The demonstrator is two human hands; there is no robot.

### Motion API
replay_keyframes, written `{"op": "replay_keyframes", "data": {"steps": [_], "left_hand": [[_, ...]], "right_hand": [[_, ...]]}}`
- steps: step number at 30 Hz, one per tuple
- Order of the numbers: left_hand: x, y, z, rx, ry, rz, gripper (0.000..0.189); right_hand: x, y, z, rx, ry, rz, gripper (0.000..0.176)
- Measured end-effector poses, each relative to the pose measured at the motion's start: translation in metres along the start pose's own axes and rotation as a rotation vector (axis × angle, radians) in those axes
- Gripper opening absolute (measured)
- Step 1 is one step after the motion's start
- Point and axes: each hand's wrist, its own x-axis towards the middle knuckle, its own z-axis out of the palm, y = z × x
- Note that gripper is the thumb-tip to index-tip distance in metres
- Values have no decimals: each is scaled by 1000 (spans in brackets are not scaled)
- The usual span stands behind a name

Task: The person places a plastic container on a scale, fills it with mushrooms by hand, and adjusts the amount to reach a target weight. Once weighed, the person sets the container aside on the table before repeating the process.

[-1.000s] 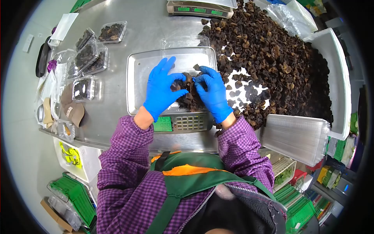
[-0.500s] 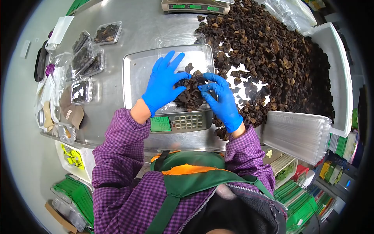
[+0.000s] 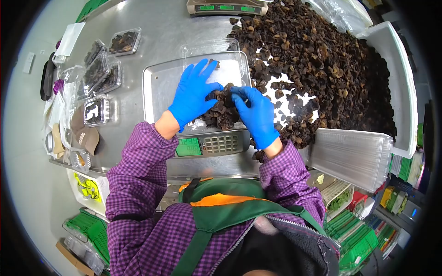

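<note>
Dark brown wood ear mushrooms (image 3: 224, 117) are heaped in a clear plastic clamshell box (image 3: 198, 124) on the metal pan (image 3: 156, 80) of a digital scale (image 3: 221, 143). The box's clear lid (image 3: 209, 46) lies folded back. My left hand (image 3: 193, 94), gloved in blue, is at the heap's left side, fingers spread, thumb and forefinger against the mushrooms. From the right, my right hand (image 3: 255, 112), also in a blue glove, pinches mushrooms at the top of the heap; its fingertips are partly hidden.
A big pile of loose wood ears (image 3: 322, 60) covers the table's right side. Stacked clear plastic trays (image 3: 350, 156) stand front right, beside a white foam box (image 3: 405, 92). Several filled clamshells (image 3: 96, 73) sit at left, near a brown cap (image 3: 87, 138). Another scale (image 3: 225, 8) is at the back.
My right hand has moved slightly left and in over the heap, its fingers now more closed. My left hand has stayed nearly in place. The scale's display reading has changed.
</note>
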Motion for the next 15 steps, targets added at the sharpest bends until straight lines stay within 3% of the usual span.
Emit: {"op": "replay_keyframes", "data": {"steps": [3,5,6,13,15], "left_hand": [[-2,-1,2,2,2,-6,38],[-3,-2,3,0,4,-16,40],[-4,-3,4,-3,4,-26,43],[-11,-3,3,-49,42,-85,48],[-15,-4,1,-155,90,-122,50]], "right_hand": [[15,3,10,-219,-104,44,24],[20,-1,20,-496,-306,66,32],[21,-2,25,-512,-283,83,33],[24,1,31,-453,-205,42,28],[24,6,24,-190,-241,129,24]]}}
